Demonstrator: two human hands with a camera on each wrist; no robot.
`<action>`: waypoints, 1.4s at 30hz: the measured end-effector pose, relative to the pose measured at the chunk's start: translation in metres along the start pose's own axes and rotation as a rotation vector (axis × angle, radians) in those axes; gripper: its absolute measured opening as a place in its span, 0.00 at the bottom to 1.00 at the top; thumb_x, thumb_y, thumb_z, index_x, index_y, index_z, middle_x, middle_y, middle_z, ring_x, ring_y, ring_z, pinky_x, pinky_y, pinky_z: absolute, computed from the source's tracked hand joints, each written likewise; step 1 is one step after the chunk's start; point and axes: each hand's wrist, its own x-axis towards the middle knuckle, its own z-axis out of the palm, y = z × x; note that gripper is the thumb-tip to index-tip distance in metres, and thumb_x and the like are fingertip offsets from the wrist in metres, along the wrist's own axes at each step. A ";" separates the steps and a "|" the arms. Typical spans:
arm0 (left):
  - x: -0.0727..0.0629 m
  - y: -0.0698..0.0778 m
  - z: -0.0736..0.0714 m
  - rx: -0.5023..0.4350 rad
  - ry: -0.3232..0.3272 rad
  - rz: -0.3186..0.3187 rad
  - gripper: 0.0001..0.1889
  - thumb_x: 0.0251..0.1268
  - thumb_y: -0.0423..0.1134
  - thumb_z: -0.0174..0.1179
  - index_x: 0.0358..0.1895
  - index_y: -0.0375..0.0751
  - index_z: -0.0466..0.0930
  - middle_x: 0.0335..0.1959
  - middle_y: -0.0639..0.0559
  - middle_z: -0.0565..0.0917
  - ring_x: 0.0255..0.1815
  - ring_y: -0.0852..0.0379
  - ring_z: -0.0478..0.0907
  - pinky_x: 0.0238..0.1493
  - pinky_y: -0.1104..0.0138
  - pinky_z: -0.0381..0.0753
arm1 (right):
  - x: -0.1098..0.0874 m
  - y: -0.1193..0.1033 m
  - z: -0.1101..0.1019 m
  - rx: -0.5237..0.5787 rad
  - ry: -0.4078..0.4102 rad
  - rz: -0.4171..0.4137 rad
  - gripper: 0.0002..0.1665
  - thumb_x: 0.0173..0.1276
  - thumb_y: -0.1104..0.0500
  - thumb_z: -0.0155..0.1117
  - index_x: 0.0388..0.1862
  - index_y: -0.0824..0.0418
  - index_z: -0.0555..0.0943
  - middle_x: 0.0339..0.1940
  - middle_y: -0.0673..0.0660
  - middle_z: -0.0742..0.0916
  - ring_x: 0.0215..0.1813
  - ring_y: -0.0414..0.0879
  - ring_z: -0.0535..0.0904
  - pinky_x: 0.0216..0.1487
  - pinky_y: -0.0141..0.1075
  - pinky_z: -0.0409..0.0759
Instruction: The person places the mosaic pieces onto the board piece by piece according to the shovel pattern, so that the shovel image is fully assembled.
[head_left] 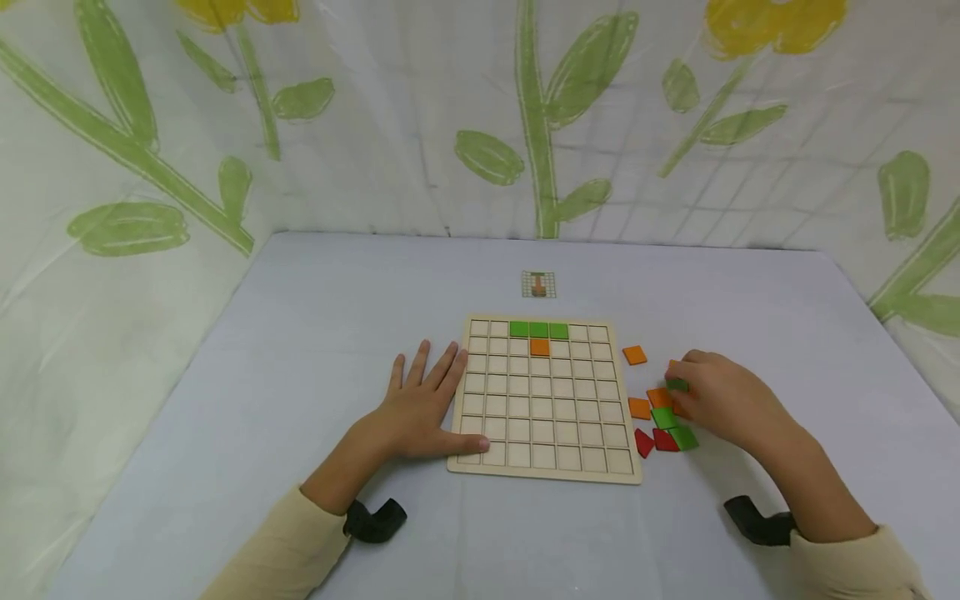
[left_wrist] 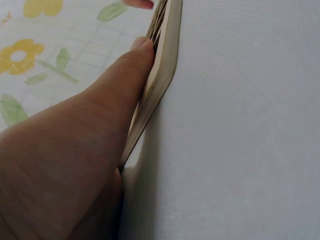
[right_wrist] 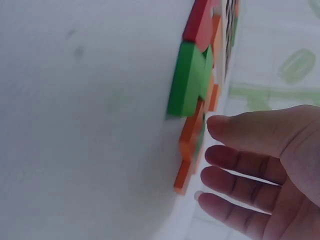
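Note:
A square wooden grid board [head_left: 547, 477] lies flat on the table. Three green tiles [head_left: 538, 330] fill part of its far row, with one orange tile [head_left: 539, 347] just below the middle one. My left hand [head_left: 411, 423] rests at the board's left edge, fingers spread, thumb lying on the near-left corner; the left wrist view shows that thumb [left_wrist: 117, 75] along the rim. Right of the board, my right hand [head_left: 723, 396] is over a loose pile, its fingertips near a dark green tile [head_left: 677, 384]. In the right wrist view its thumb and fingers [right_wrist: 240, 162] are bent loosely, no tile visibly pinched.
Loose green tiles [head_left: 683, 437], red tiles [head_left: 665, 440] and orange tiles [head_left: 639, 408] lie close together beside the board's right edge. Another orange tile [head_left: 634, 355] sits apart, farther back. A small picture card [head_left: 538, 284] lies beyond the board on the pale table [head_left: 337, 292].

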 end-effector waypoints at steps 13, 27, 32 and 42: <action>0.000 0.000 0.000 0.001 0.000 0.004 0.66 0.52 0.83 0.52 0.82 0.44 0.33 0.82 0.46 0.35 0.79 0.37 0.21 0.70 0.37 0.24 | 0.000 0.016 0.002 0.003 0.004 0.045 0.12 0.59 0.67 0.74 0.42 0.68 0.88 0.34 0.56 0.85 0.33 0.48 0.76 0.35 0.42 0.80; 0.001 -0.001 0.002 -0.003 0.006 0.006 0.66 0.52 0.83 0.52 0.82 0.42 0.33 0.82 0.45 0.36 0.79 0.35 0.22 0.70 0.37 0.24 | -0.010 0.026 -0.002 0.011 -0.061 0.088 0.12 0.60 0.66 0.73 0.42 0.70 0.86 0.39 0.62 0.86 0.41 0.59 0.81 0.46 0.56 0.81; -0.001 -0.001 0.001 0.005 -0.005 -0.004 0.66 0.52 0.83 0.51 0.82 0.44 0.32 0.82 0.46 0.34 0.79 0.37 0.21 0.70 0.37 0.23 | -0.011 0.028 0.000 0.017 -0.059 0.077 0.12 0.59 0.67 0.74 0.41 0.70 0.86 0.39 0.62 0.86 0.41 0.59 0.80 0.46 0.57 0.81; 0.000 -0.002 0.002 0.015 0.000 0.000 0.66 0.52 0.84 0.49 0.82 0.44 0.31 0.82 0.47 0.33 0.78 0.37 0.20 0.70 0.37 0.23 | -0.011 0.031 0.000 0.050 -0.041 0.074 0.12 0.58 0.67 0.75 0.40 0.71 0.85 0.37 0.60 0.85 0.38 0.56 0.80 0.41 0.53 0.82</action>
